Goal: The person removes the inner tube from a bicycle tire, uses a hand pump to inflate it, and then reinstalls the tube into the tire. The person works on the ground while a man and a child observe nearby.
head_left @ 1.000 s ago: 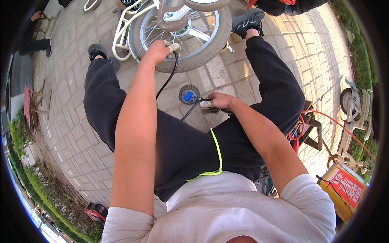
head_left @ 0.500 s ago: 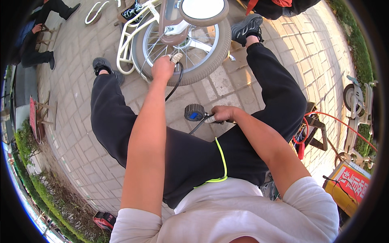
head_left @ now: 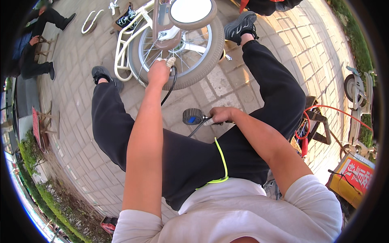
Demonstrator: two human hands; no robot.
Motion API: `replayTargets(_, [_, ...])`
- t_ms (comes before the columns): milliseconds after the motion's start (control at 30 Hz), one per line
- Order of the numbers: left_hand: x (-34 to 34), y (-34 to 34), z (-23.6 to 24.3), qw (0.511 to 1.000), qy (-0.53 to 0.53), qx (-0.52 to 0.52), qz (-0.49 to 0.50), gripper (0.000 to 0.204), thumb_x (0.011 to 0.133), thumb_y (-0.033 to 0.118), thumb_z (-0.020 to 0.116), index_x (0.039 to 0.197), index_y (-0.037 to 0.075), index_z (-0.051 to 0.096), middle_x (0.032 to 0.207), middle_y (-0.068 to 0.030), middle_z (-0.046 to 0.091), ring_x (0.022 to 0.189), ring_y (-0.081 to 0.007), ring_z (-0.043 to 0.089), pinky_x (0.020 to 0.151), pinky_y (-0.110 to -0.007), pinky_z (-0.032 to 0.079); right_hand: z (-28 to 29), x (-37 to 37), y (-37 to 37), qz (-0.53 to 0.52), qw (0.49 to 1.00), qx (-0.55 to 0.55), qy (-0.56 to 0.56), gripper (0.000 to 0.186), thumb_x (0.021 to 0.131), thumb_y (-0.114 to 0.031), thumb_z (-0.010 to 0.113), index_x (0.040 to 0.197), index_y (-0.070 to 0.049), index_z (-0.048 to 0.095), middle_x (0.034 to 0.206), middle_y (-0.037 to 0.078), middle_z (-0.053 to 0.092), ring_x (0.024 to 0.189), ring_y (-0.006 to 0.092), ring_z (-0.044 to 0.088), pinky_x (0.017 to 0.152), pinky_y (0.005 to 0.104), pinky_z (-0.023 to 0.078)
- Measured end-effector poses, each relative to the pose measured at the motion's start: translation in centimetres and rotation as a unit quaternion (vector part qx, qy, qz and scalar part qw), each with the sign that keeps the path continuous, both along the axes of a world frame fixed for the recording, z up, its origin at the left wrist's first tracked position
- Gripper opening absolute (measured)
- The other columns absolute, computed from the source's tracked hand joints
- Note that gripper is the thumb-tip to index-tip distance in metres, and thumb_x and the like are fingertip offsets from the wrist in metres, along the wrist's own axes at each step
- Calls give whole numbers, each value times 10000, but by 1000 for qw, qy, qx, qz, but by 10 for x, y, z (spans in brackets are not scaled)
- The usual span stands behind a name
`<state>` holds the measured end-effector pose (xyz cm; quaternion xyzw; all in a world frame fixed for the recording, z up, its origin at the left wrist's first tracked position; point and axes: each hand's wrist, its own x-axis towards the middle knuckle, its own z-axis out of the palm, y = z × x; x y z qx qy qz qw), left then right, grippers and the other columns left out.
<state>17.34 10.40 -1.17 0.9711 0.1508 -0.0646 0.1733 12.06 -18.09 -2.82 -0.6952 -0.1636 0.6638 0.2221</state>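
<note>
My left hand (head_left: 158,73) is closed around the upper end of a black air hose (head_left: 173,83), at the near inner rim of a spoked wheel (head_left: 204,73). Whitish coverings show on its fingertips. The fingers partly hide the hose end, so I cannot tell whether it is fixed on a valve. Between my knees, my right hand (head_left: 221,115) grips the handle of a tyre inflator gauge (head_left: 192,116), which has a ribbed black round head and a small blue display. A hose runs from the gauge down toward my left thigh.
A cream tubular frame (head_left: 120,60) and a smaller round-faced wheel (head_left: 191,11) adjoin the spoked wheel. At right are an orange-red hose (head_left: 342,115), a yellow-red box (head_left: 354,178) and a parked scooter (head_left: 356,93). A seated person (head_left: 36,52) is at far left.
The view has shifted slightly, with the wheel now a little further left. My left hand stays at the rim with the hose end, its fingers slightly rearranged. The right hand still grips the gauge.
</note>
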Motion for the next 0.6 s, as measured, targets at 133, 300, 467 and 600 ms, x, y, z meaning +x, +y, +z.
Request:
replayTargets(133, [2,-10,-1,1000,-1,13,25,261,863,270,507,922,61,653,1035,-139,614,940,-339,600,784,-451,485,-9,-2,-2,-4,1000,17,2,580,737,-551,696,791,19,603,657,65,541,578,176,514,518,325,404])
replayTargets(300, [1,-23,1,998,-31,21,52,271,868,287,509,898,67,664,1007,-131,626,914,-344,610,774,-458,488,-4,-2,2,6,1000,7,7,525,755,-486,715,806,22,594,660,51,554,590,152,517,532,307,411])
replayTargets(467, [5,-33,1,995,-36,17,94,283,865,289,508,907,58,667,994,-144,637,912,-348,615,774,-464,491,-7,-5,1,6,1000,12,-8,589,726,-527,708,836,46,626,694,100,585,625,202,548,566,345,431])
replayTargets(600, [10,-16,-6,991,-27,-9,134,306,868,280,501,944,33,666,972,-193,646,910,-368,619,780,-469,491,-21,-11,-1,83,990,26,-115,401,722,-346,699,863,27,658,798,171,649,731,288,621,646,393,473])
